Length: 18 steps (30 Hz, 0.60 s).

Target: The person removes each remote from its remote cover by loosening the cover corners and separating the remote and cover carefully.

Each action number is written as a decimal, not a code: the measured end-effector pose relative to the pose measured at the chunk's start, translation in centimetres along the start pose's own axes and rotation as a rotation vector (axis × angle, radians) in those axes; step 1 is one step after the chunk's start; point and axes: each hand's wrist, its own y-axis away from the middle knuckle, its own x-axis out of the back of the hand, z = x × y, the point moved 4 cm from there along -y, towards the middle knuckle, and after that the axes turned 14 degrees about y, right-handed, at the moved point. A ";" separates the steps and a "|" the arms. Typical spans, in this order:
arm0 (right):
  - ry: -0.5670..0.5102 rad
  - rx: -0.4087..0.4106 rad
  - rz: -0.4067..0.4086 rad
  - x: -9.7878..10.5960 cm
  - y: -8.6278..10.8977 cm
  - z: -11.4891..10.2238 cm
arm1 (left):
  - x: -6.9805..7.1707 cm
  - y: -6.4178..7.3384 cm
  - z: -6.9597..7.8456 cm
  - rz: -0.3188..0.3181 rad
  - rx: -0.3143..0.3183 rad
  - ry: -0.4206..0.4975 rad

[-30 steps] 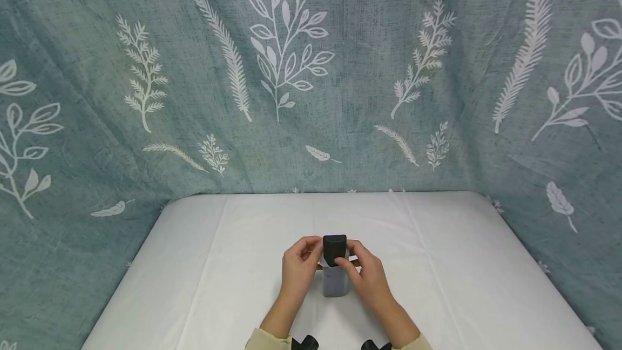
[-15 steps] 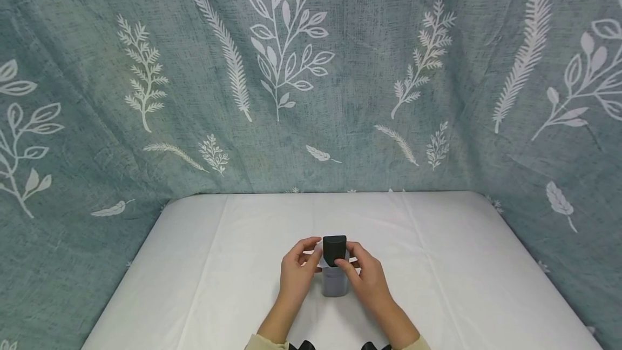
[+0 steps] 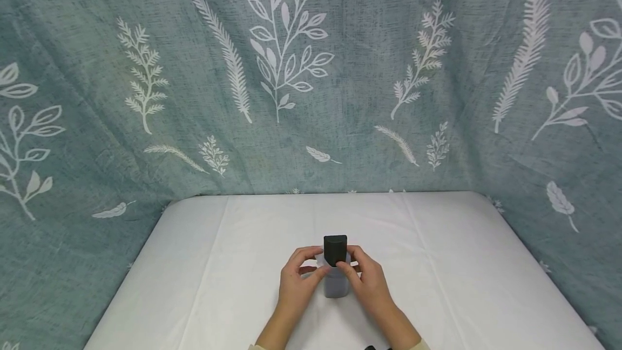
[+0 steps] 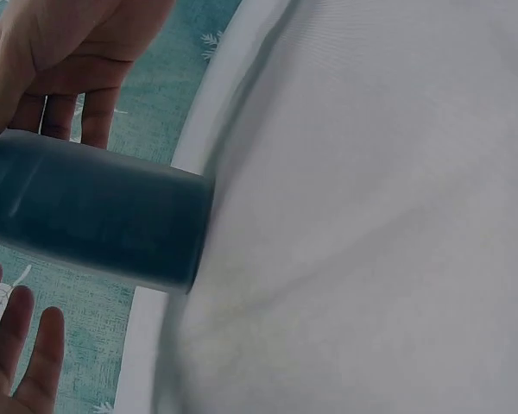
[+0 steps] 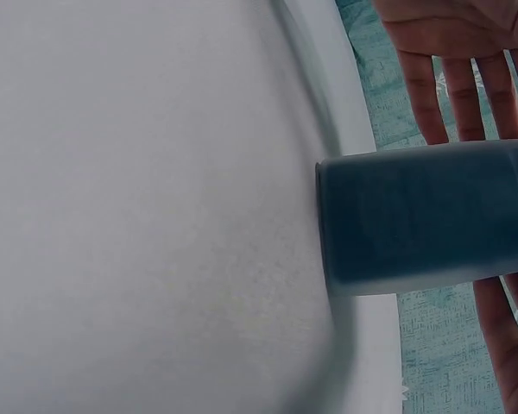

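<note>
A translucent grey container (image 3: 336, 285) stands upright on the white table, with a black piece (image 3: 335, 250) that has a flat top and a tapering lower end at its upper part. A pale, clear-looking collar shows around the black piece. My left hand (image 3: 295, 288) holds the upper container from the left, thumb in front and fingers farther back. From the right, my right hand (image 3: 371, 285) holds it, its thumb tip at the black piece's lower edge. Both wrist views show the container's lower body (image 4: 95, 207) bluish and dark; its top is out of view there.
The white-covered table (image 3: 243, 263) spreads around the container. A blue-green cloth (image 3: 350, 139) with white leaf prints hangs behind the table and along both sides.
My left thumb has moved down from beside the black piece to the container's upper front, and the left fingers have dropped a little. The right hand keeps its hold almost unmoved.
</note>
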 end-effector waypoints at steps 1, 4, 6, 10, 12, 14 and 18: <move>0.003 -0.005 -0.005 0.0 0.0 0.0 | 0.0 0.1 0.0 0.012 0.010 0.004; 0.002 -0.017 -0.010 -0.2 0.1 0.1 | 0.1 0.2 -0.2 0.038 0.036 0.009; 0.000 -0.018 -0.004 -0.2 0.1 0.1 | 0.0 0.2 -0.2 0.049 0.044 0.002; -0.006 -0.012 0.016 -0.2 0.3 0.2 | -0.2 0.3 -0.2 0.062 0.032 0.001; -0.009 -0.006 0.023 -0.2 0.4 0.3 | -0.3 0.3 -0.1 0.069 0.033 0.002; -0.007 -0.002 0.024 -0.2 0.5 0.4 | -0.4 0.3 -0.1 0.073 0.046 -0.003; -0.023 -0.008 0.002 -0.2 0.7 0.8 | -0.5 0.3 -0.1 0.078 0.068 -0.027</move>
